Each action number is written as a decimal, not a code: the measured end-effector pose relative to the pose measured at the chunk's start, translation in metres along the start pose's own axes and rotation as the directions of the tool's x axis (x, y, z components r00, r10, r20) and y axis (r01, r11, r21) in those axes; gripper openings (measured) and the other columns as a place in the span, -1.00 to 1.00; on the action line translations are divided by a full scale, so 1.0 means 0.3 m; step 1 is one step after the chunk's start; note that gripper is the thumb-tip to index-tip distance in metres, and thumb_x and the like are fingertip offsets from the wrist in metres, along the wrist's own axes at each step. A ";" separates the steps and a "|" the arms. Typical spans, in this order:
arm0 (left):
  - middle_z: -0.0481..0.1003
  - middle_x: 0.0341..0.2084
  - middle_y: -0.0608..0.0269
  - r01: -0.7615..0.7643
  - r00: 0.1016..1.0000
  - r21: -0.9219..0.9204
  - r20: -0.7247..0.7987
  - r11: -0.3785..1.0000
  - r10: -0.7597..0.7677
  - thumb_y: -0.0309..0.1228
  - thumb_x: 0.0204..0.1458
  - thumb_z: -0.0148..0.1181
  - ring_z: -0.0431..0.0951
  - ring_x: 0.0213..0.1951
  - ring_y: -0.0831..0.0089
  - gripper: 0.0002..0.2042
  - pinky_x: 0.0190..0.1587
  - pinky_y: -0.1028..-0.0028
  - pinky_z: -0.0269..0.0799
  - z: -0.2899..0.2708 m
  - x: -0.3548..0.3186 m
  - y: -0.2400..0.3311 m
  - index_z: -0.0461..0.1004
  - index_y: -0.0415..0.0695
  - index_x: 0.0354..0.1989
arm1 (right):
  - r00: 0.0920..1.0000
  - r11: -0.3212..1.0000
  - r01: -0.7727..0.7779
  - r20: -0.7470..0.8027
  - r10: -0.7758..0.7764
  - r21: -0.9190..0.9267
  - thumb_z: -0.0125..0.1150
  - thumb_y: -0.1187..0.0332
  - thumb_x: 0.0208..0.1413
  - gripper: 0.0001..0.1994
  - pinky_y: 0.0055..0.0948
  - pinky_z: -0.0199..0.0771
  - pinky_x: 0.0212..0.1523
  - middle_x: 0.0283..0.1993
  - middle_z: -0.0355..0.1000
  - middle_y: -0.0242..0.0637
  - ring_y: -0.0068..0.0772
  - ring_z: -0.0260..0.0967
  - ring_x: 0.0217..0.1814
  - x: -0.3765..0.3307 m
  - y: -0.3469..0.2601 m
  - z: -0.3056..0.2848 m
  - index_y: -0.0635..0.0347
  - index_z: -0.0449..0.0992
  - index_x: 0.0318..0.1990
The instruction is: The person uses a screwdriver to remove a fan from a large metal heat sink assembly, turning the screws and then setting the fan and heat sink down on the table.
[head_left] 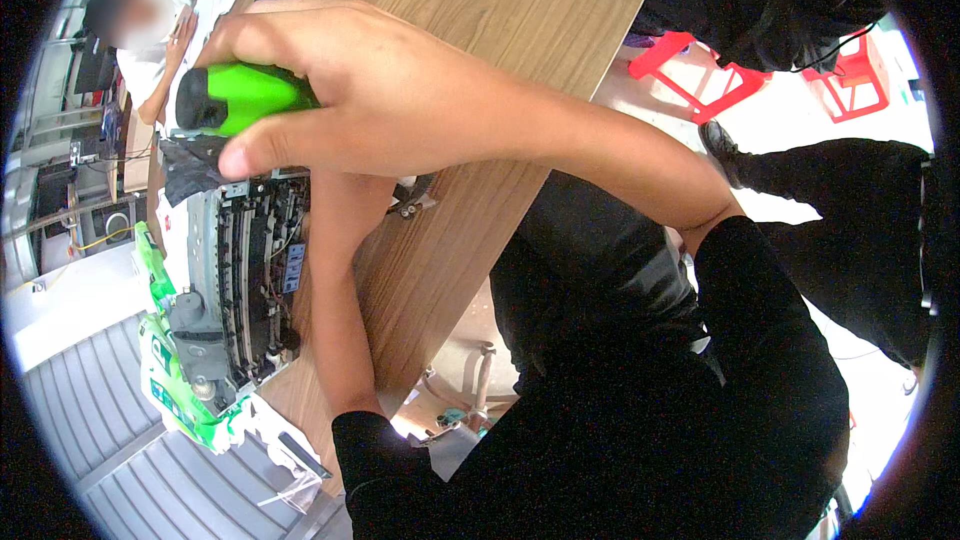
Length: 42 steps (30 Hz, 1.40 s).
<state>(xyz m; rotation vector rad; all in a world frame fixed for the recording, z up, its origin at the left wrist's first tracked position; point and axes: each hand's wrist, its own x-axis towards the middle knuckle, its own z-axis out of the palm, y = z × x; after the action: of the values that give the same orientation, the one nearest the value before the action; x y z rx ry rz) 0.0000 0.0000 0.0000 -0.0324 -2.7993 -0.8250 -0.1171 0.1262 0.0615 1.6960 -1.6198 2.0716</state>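
My right hand (330,90) is closed round a bright green and black tool handle (250,98), with the thumb along its lower side. Whatever the handle ends in is hidden. Below and behind it, my left hand (348,202) reaches up towards an opened machine that looks like a printer (240,280); only its wrist end shows, and the fingers are covered by my right hand. The machine has a grey shell with black rails and exposed inner parts. A crumpled dark piece (190,168) lies at its far end, just under the handle.
The machine stands on a wooden table (480,20), beside green and white plastic wrapping (165,370). Small metal parts (415,202) lie near my left forearm. A person in white (165,40) sits at the far left; another in dark clothes is at right, near red stools (850,80).
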 end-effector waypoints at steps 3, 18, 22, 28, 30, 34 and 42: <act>0.55 -0.21 -0.08 0.056 0.998 -0.064 -0.010 0.996 -0.057 -0.58 0.07 0.18 0.56 -0.13 0.07 -0.77 -0.09 0.19 0.43 -0.004 0.004 0.010 0.46 -0.36 -0.09 | 0.953 0.967 0.197 -0.201 -0.227 -0.159 0.37 0.09 -0.02 -0.48 -0.16 0.41 0.06 -0.07 0.48 0.05 0.00 0.45 0.07 -0.002 0.030 0.020 0.34 0.49 -0.04; 0.54 -0.27 -0.18 0.007 1.000 0.101 0.015 0.995 -0.009 -0.56 0.03 0.19 0.53 -0.15 -0.11 -0.79 -0.08 0.15 0.37 -0.007 -0.014 -0.017 0.47 -0.40 -0.17 | 0.967 0.973 0.226 -0.116 -0.229 -0.041 0.21 0.13 0.15 -0.60 -0.17 0.47 -0.05 -0.21 0.52 0.03 0.02 0.51 -0.08 -0.005 0.012 -0.008 0.28 0.48 -0.03; 0.55 -0.19 -0.16 -0.012 1.000 0.081 0.008 0.997 0.012 -0.49 0.10 0.16 0.53 -0.11 -0.06 -0.76 -0.04 0.16 0.38 -0.003 0.007 -0.024 0.47 -0.37 -0.10 | 0.974 0.980 0.175 -0.159 -0.159 0.097 0.23 0.16 0.14 -0.62 -0.19 0.48 -0.03 -0.20 0.55 -0.01 -0.03 0.54 -0.09 -0.002 0.007 0.006 0.28 0.50 -0.03; 0.53 -0.17 -0.18 0.085 0.996 0.064 0.034 0.994 -0.087 -0.55 0.05 0.19 0.53 -0.09 0.00 -0.74 -0.04 0.20 0.39 -0.007 -0.014 -0.008 0.45 -0.44 -0.10 | 0.961 0.976 0.197 -0.216 -0.174 0.091 0.23 0.16 0.15 -0.64 -0.22 0.50 -0.12 -0.23 0.56 -0.03 -0.05 0.54 -0.12 -0.014 0.007 0.015 0.29 0.49 -0.07; 0.53 -0.16 -0.18 0.095 0.994 0.091 0.054 0.991 -0.100 -0.55 0.05 0.18 0.54 -0.09 0.02 -0.74 -0.05 0.20 0.40 -0.008 -0.011 0.000 0.45 -0.43 -0.10 | 0.942 0.974 0.227 -0.259 -0.212 0.030 0.22 0.14 0.16 -0.64 -0.22 0.50 -0.15 -0.25 0.55 -0.03 -0.05 0.54 -0.14 -0.019 0.001 0.009 0.29 0.49 -0.10; 0.58 -0.17 -0.08 0.068 0.997 -0.005 0.046 0.998 -0.067 -0.47 0.14 0.16 0.56 -0.09 0.09 -0.76 -0.01 0.22 0.40 -0.025 0.024 0.029 0.48 -0.35 -0.07 | 0.992 0.960 -0.047 -0.100 0.077 0.275 0.31 0.08 0.07 -0.56 -0.19 0.49 -0.20 -0.31 0.52 -0.02 -0.02 0.53 -0.19 -0.003 -0.008 -0.008 0.30 0.46 -0.12; 0.56 -0.30 -0.17 0.056 0.998 -0.009 -0.023 0.998 -0.056 -0.58 0.05 0.16 0.57 -0.19 0.02 -0.82 -0.14 0.23 0.42 -0.011 -0.004 0.019 0.49 -0.42 -0.20 | 0.929 0.970 0.241 -0.296 -0.223 0.027 0.24 0.05 0.12 -0.57 -0.14 0.46 -0.13 -0.34 0.50 0.05 0.05 0.52 -0.19 -0.009 0.016 0.027 0.31 0.50 -0.15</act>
<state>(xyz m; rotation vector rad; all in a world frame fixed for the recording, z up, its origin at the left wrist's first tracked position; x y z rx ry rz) 0.0024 0.0031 0.0055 0.0547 -2.7865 -0.8437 -0.1129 0.1198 0.0553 1.4308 -1.2181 2.1481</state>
